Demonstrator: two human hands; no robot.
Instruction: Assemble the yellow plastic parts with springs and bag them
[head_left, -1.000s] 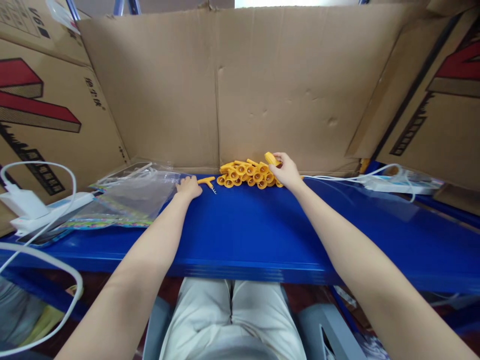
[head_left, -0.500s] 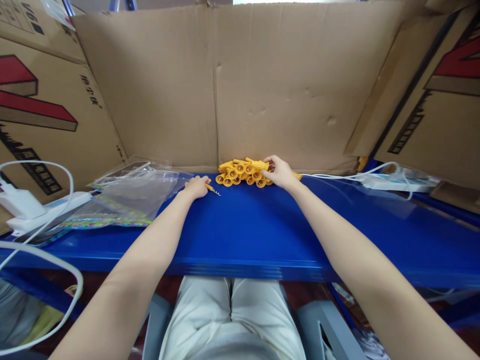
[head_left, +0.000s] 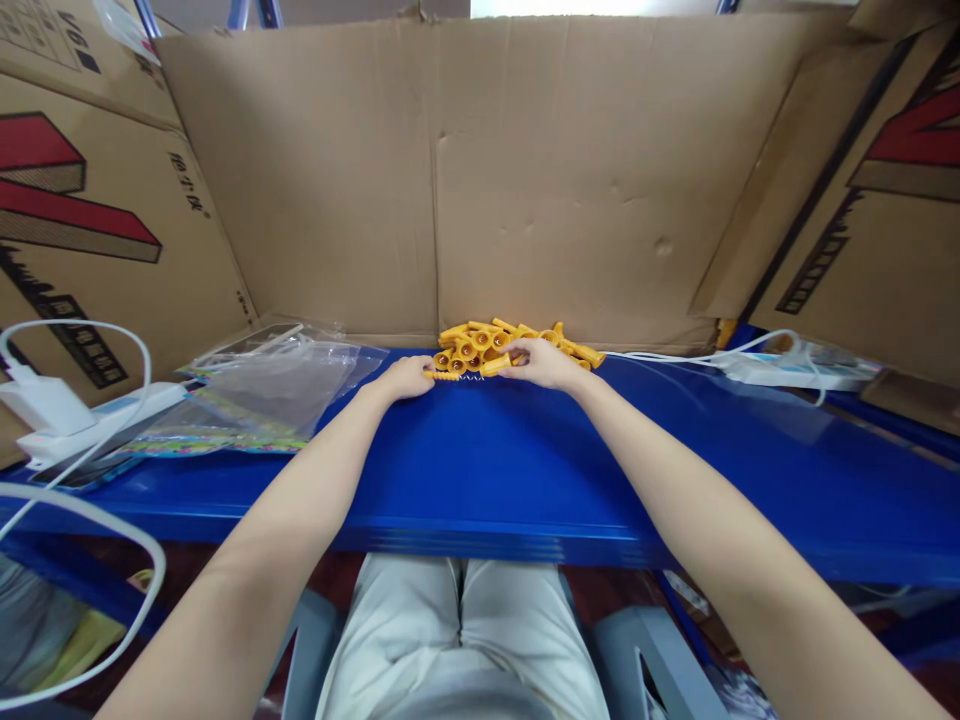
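Note:
My left hand (head_left: 409, 378) is closed around the yellow handle of a corkscrew (head_left: 446, 376). Its metal spiral points right. Facing it, my right hand (head_left: 541, 364) pinches a yellow plastic sleeve (head_left: 495, 367), its end close to the spiral's tip. Whether the two touch is too small to tell. Just behind both hands lies a pile of yellow plastic parts (head_left: 467, 351) with round open ends toward me. My right fingers hide part of the pile.
Clear plastic bags (head_left: 262, 385) lie left on the blue table (head_left: 487, 460). A white power strip (head_left: 105, 425) with plug and cable sits far left, another power strip (head_left: 799, 368) at right. A cardboard panel (head_left: 562, 180) stands behind the pile.
My right hand has come down and left from above the pile with the yellow sleeve. My left hand has moved right and turned the corkscrew so its spiral points toward the sleeve.

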